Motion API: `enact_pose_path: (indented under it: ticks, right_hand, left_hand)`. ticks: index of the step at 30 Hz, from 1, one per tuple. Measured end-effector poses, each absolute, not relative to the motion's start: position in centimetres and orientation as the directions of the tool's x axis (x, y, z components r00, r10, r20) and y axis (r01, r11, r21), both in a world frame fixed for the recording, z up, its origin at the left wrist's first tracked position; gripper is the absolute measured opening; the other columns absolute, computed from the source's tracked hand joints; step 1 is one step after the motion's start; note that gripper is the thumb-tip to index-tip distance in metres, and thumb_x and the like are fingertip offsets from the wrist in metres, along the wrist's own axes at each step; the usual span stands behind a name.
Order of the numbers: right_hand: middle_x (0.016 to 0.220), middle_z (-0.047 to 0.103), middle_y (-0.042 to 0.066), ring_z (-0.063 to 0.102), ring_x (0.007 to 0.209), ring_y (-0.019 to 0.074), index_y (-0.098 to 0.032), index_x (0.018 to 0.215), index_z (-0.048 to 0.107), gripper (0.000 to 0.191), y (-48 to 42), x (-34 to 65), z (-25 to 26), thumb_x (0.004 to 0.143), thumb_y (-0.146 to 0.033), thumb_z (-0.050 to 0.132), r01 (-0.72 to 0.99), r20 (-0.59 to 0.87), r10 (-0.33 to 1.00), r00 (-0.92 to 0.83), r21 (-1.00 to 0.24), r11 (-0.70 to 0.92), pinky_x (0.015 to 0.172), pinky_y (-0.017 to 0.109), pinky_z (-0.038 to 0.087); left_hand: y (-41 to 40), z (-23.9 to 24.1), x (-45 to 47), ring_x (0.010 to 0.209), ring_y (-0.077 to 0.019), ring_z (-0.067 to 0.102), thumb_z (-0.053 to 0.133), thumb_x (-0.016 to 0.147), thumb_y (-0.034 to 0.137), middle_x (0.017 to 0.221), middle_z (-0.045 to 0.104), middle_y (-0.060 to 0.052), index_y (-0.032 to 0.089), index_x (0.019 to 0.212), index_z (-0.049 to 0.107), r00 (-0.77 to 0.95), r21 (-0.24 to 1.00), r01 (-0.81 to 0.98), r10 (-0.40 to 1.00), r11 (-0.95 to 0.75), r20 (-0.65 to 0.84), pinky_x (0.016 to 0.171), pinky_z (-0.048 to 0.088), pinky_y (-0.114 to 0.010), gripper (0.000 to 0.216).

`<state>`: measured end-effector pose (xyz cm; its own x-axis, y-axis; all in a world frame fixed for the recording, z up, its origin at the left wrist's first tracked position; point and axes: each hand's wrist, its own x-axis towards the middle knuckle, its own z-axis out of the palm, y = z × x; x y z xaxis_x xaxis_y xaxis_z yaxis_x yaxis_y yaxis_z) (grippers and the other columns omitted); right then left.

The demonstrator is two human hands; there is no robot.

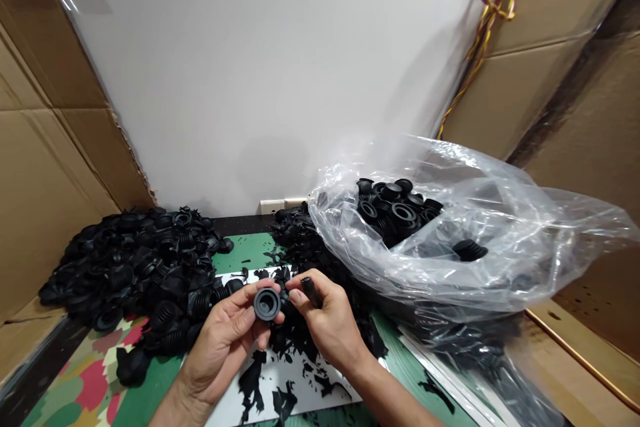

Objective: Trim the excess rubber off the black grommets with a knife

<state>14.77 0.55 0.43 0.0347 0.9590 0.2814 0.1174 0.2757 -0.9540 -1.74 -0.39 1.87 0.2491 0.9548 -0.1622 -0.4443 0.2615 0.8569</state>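
My left hand [225, 340] pinches a round black rubber part [267, 303] between thumb and fingers, its open end facing me. My right hand [327, 320] is closed round a small dark tool [311, 291] and its fingertips touch the rubber part's right side. Both hands hover over a white sheet [300, 373] scattered with black rubber trimmings [295, 340].
A large heap of black rubber parts [140, 267] lies at the left. A clear plastic bag [450, 227] holding more of them sits at the right. Cardboard [40, 167] lines both sides, a white wall stands behind, and twisted wires [487, 7] hang top right.
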Motion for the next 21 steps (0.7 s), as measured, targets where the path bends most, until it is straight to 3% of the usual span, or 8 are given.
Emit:
enact_pose_path:
  ticks: [11,21]
  right_hand:
    - [0.072,0.062,0.001,0.054,0.065,0.0166,-0.018,0.072,0.065,0.011,0.54,14.68,0.39,0.076,-0.024,0.056,0.099,0.25,0.968,0.025,-0.964,0.247,0.063,0.028,0.043]
    - [0.065,0.061,0.0,0.052,0.06,0.015,-0.017,0.07,0.066,0.013,0.71,14.53,0.14,0.076,-0.024,0.057,0.017,0.219,0.976,0.005,-0.976,0.219,0.057,0.026,0.042]
  left_hand:
    - [-0.28,1.39,-1.9,0.051,-0.0096,0.055,0.074,0.074,0.026,0.078,0.072,-0.014,0.01,0.106,0.067,0.288,0.874,-0.393,0.941,0.286,-0.179,0.051,0.044,-0.019,0.036]
    - [-0.06,1.33,-1.65,0.045,-0.008,0.054,0.078,0.069,0.029,0.068,0.071,-0.011,0.01,0.094,0.063,0.221,0.887,-0.373,0.954,0.272,-0.2,0.044,0.041,-0.016,0.034]
